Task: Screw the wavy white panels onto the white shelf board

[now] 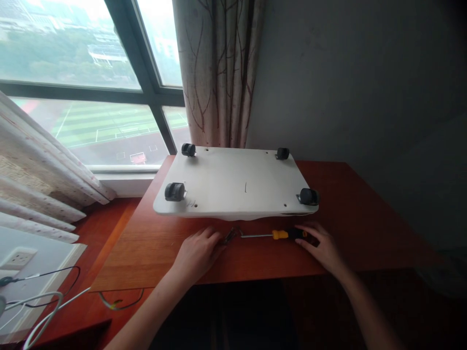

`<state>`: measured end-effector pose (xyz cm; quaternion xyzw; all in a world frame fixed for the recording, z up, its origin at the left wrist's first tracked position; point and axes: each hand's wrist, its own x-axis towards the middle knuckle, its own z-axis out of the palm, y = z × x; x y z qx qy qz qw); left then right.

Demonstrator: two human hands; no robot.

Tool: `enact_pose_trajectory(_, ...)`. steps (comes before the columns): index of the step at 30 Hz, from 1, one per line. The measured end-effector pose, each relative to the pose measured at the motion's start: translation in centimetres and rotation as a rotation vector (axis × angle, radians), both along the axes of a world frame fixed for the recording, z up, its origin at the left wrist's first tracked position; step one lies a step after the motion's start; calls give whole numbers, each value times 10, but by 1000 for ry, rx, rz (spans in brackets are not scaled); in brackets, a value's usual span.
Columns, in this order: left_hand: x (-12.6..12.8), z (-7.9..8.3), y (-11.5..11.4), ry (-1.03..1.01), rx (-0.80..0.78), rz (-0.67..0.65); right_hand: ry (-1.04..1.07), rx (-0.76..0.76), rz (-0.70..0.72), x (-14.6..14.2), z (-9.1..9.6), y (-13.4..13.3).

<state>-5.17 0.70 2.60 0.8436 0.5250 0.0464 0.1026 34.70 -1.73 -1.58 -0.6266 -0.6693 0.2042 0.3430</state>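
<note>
Screwdriver: the screwdriver (280, 235) is lying flat between the two hands, with its handle by the right fingers and its thin rod pointing at the left fingers.
Long way: it is running side to side, from the right fingers across to near the left ones.
Nearer hand: the right hand (324, 249) is being the closer one, sitting at the handle's black end.
Right fingers: they are making a wide curve, with finger and thumb going on both sides of the black end; I am not able to tell if they are squeezing it.
Left fingers: the left hand (201, 250) is bending its fingers close together by the small metal bits (230, 236); I am not able to tell if it is pinching them.
Metal bits: they are lying just right of the left fingertips, beside the rod's tip.
White board: the white board (237, 177) is resting ahead of all the fingers, past the screwdriver.
Black wheels: the black wheels (175, 191) are sticking up at its corners.
Table: the brown table (138, 257) is stretching under both hands.
</note>
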Motion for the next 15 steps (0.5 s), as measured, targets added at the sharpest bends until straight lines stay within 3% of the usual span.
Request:
enact_pose_trajectory(4,2,-4,-2,-55,15,-2,115,-97,27,-1,9,-3)
enact_pose_trajectory(8,11,-4,-3,-126,32,-30,369,-232,-17,-6,20,-12)
enact_pose_trajectory(15,36,5,11,-196,40,-152,547,-190,-109,-7,36,-22)
